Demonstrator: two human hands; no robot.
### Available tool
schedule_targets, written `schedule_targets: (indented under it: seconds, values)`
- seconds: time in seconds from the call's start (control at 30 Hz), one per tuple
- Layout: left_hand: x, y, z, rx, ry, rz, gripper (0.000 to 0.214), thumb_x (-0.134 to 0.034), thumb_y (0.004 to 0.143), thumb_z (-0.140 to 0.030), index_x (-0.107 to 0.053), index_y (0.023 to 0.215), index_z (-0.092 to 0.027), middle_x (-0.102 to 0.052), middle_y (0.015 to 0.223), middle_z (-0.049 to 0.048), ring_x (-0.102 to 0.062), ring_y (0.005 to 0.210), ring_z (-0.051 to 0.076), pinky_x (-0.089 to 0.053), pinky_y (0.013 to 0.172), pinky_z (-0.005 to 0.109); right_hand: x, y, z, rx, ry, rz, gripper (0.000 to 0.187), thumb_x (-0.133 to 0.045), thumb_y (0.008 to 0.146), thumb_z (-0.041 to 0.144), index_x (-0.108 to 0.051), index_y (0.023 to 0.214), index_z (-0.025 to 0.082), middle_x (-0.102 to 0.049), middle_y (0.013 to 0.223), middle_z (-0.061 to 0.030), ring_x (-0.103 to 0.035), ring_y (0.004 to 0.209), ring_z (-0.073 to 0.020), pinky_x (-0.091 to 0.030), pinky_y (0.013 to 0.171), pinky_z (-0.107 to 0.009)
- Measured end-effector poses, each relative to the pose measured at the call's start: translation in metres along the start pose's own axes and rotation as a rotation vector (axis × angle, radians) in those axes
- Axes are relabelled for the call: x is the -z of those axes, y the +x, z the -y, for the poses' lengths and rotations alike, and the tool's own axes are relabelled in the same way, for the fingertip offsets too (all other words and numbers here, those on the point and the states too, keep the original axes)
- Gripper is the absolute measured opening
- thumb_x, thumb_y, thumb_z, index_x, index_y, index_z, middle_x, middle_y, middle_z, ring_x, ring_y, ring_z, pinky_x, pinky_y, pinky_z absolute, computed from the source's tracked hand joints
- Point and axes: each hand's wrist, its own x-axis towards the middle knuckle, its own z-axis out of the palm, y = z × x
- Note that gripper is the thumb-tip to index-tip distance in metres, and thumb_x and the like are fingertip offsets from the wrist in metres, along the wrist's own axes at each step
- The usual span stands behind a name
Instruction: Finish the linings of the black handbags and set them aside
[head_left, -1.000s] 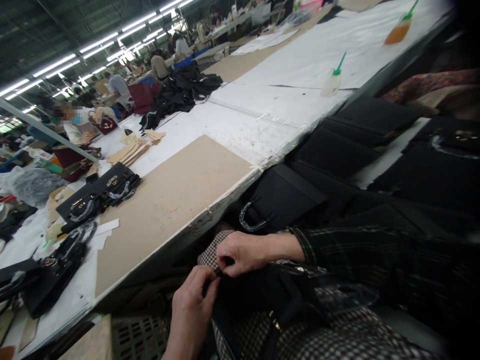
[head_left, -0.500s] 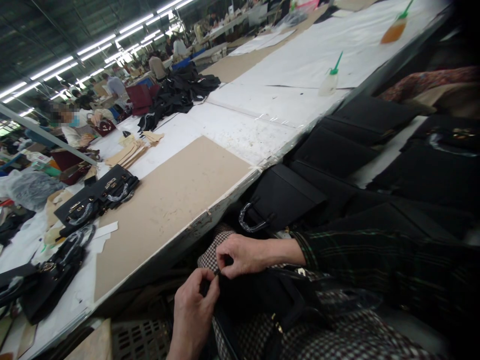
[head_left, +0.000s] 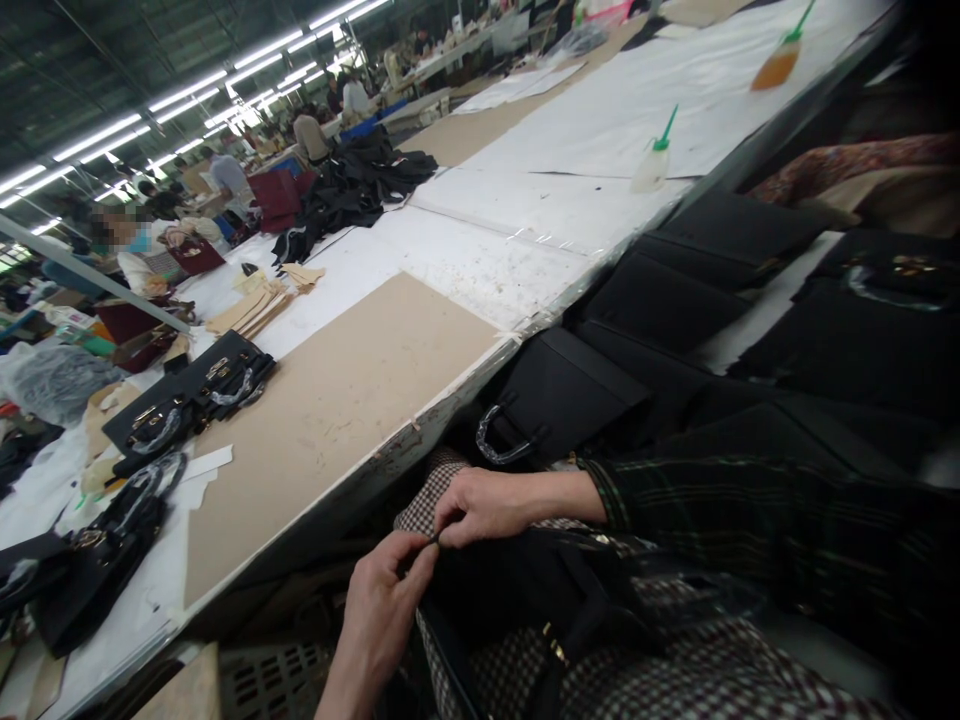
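Note:
A black handbag [head_left: 517, 590] lies across my lap on a checked cloth, a gold-coloured fitting on its near part. My left hand [head_left: 384, 590] is closed in a pinch at the bag's far left edge. Right beside it, thumb and fingers of my right hand [head_left: 484, 507] pinch the same edge, the fingertips of both hands nearly touching. The small dark piece between them is too fine to make out apart from the bag's edge. Another black bag [head_left: 574, 390] with a plastic-wrapped handle lies just beyond my right hand.
The white worktable [head_left: 487, 250] slants past on the left, bearing a tan board [head_left: 337, 410], finished black handbags [head_left: 225, 375] and two glue bottles [head_left: 651, 165]. More black bags are stacked at right. A plastic crate [head_left: 274, 680] stands below. People work farther back.
My left hand has straightened slightly, its fingers pressing closer together at the bag's edge. My right hand's fingers have closed in a little. Across the table, a person has raised a dark red bag.

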Motion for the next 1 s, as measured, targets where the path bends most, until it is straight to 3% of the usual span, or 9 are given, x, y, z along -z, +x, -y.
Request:
schedule_targets:
  seconds: [0.17,0.37,0.47,0.6,0.67,0.8,0.9,1.0]
  values:
    - [-0.006,0.001,-0.004,0.006,0.066,-0.037,0.026,-0.055,0.087,-0.037,-0.073,0.087,-0.018,-0.068,0.078,0.0009,-0.059,0.075,0.018,-0.042,0.067,0.024,-0.002,0.003,0.000,0.021,-0.087,0.011,0.020,-0.060,0.077,0.023,-0.076,0.088,0.017,-0.061,0.063,0.0036,-0.046,0.059,-0.0088,-0.034,0.056,-0.019]
    - [0.005,-0.003,-0.002,0.046,0.019,0.042,0.030,-0.053,0.088,-0.035,-0.077,0.096,-0.019,-0.070,0.080,0.0012,-0.060,0.077,0.018,-0.041,0.064,0.023,0.006,0.000,0.003,0.024,0.052,0.143,0.021,-0.055,0.079,0.013,-0.075,0.086,0.014,-0.048,0.056,0.0060,-0.039,0.054,-0.0073,-0.032,0.053,-0.018]
    - [0.012,-0.006,-0.005,0.052,0.019,0.066,0.030,-0.053,0.089,-0.035,-0.077,0.098,-0.019,-0.070,0.080,0.0013,-0.060,0.076,0.018,-0.040,0.062,0.022,0.015,-0.003,0.002,0.007,0.205,0.257,0.033,-0.050,0.078,0.008,-0.073,0.101,0.013,-0.057,0.067,0.0041,-0.048,0.061,-0.0089,-0.038,0.057,-0.017]
    - [0.014,-0.007,-0.006,0.051,-0.004,0.095,0.032,-0.052,0.090,-0.036,-0.076,0.102,-0.019,-0.071,0.085,0.0022,-0.061,0.081,0.019,-0.042,0.069,0.023,0.021,0.005,-0.004,0.015,0.397,0.404,0.039,-0.053,0.082,0.011,-0.066,0.118,0.013,-0.068,0.095,-0.0013,-0.061,0.087,-0.0146,-0.047,0.078,-0.021]
    - [0.014,-0.006,-0.004,0.056,-0.013,0.086,0.032,-0.053,0.090,-0.038,-0.076,0.102,-0.019,-0.072,0.088,0.0028,-0.063,0.085,0.020,-0.044,0.073,0.025,0.018,0.015,-0.004,0.040,0.302,0.413,0.035,-0.061,0.084,0.023,-0.066,0.117,0.013,-0.069,0.098,-0.0021,-0.061,0.091,-0.0159,-0.046,0.080,-0.021]
    - [0.009,-0.012,-0.002,0.100,-0.011,0.011,0.035,-0.056,0.088,-0.047,-0.071,0.100,-0.018,-0.072,0.086,0.0039,-0.064,0.084,0.021,-0.046,0.074,0.027,0.006,0.034,0.004,0.088,-0.128,0.385,0.029,-0.062,0.087,0.037,-0.072,0.100,0.014,-0.068,0.082,-0.0020,-0.057,0.074,-0.0140,-0.040,0.064,-0.022]
    - [-0.001,-0.025,-0.004,0.167,-0.133,-0.090,0.054,-0.067,0.079,-0.049,-0.056,0.122,-0.019,-0.068,0.112,0.0090,-0.062,0.104,0.025,-0.049,0.081,0.030,-0.001,0.037,0.011,0.054,-0.313,0.284,0.030,-0.056,0.089,0.039,-0.073,0.096,0.016,-0.068,0.078,-0.0039,-0.055,0.067,-0.0144,-0.033,0.056,-0.024]
    - [-0.008,-0.037,-0.004,0.207,-0.308,-0.158,0.081,-0.076,0.069,-0.034,-0.038,0.139,-0.019,-0.055,0.136,0.0142,-0.055,0.121,0.028,-0.051,0.088,0.033,0.001,0.032,0.020,-0.020,-0.381,0.220,0.030,-0.057,0.087,0.041,-0.074,0.095,0.018,-0.070,0.080,-0.0054,-0.057,0.068,-0.0154,-0.031,0.055,-0.024]
